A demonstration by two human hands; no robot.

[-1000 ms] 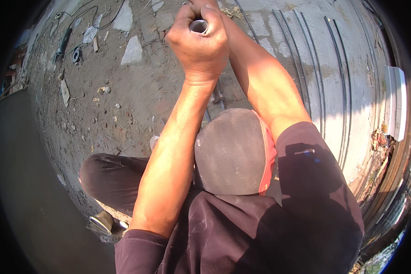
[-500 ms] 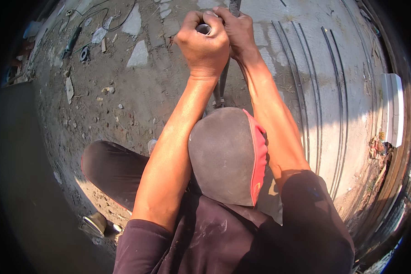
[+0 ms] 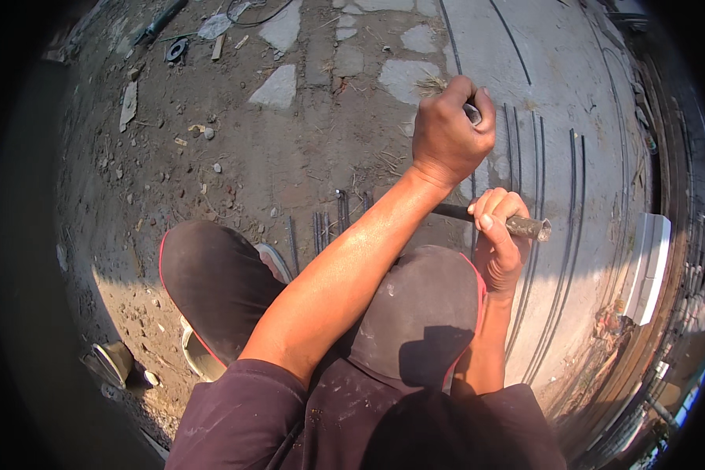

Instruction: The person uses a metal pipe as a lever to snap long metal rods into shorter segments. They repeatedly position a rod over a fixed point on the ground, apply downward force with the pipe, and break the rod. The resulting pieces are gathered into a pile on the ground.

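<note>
My left hand [image 3: 450, 137] is closed in a fist, out in front of my knees. The rounded end of a handle or pipe [image 3: 472, 114] pokes out of the top of that fist; its lower part is hidden. Nearer to me, my right hand [image 3: 500, 235] wraps round a dark metal pipe [image 3: 534, 228], held roughly level. One end of this pipe sticks out to the right, and the other runs behind my left forearm. Beyond my knees, several short dark steel rods [image 3: 342, 210] show next to that forearm, partly covered by it.
Long thin steel rods [image 3: 573, 200] lie on concrete at the right, near a white profiled block [image 3: 648, 270]. Flat stones [image 3: 276, 88] and rubble cover the dirt ahead. A bucket [image 3: 115, 363] stands lower left. At the upper left are a dark elongated tool [image 3: 161, 20] and a ring [image 3: 177, 52].
My hands were together farther out, both gripping; now they are apart. The left has moved right and the right has come back towards me, with its pipe level. The whole view has shifted.
</note>
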